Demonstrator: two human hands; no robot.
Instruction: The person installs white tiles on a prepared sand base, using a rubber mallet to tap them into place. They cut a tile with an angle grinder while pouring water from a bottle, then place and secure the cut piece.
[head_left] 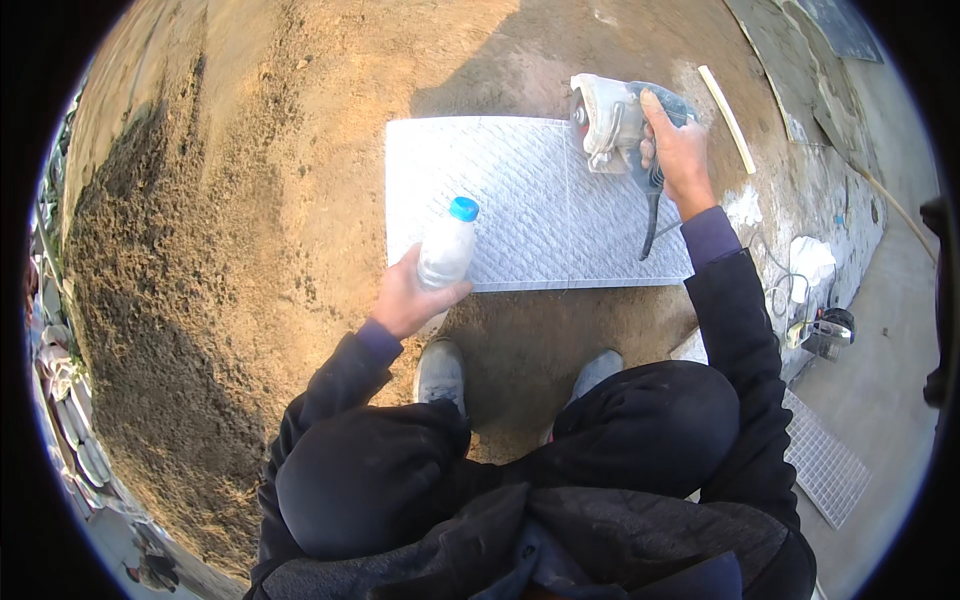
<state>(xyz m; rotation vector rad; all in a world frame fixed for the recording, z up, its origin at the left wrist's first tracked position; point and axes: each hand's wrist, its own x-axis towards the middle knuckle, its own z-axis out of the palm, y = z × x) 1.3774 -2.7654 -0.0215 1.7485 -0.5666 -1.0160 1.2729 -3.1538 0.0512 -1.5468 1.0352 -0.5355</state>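
Observation:
My left hand [410,295] is closed round a translucent plastic bottle [445,250] with a blue cap, held over the near left part of a pale, textured rectangular tile [495,165]. My right hand [675,150] grips the handle of a dusty handheld power saw [605,115] with a round blade and a dark cord, over the tile's far right corner. A thin straight line runs across the tile below the saw's left side, from far edge to near edge.
The tile lies on sandy ground [250,200]. A pale strip [725,115] lies right of the saw. Along the right are a white bag [812,262], cables, a dark-and-clear object [830,330] and a gridded panel [820,455]. A rubble pile [65,390] lines the far left.

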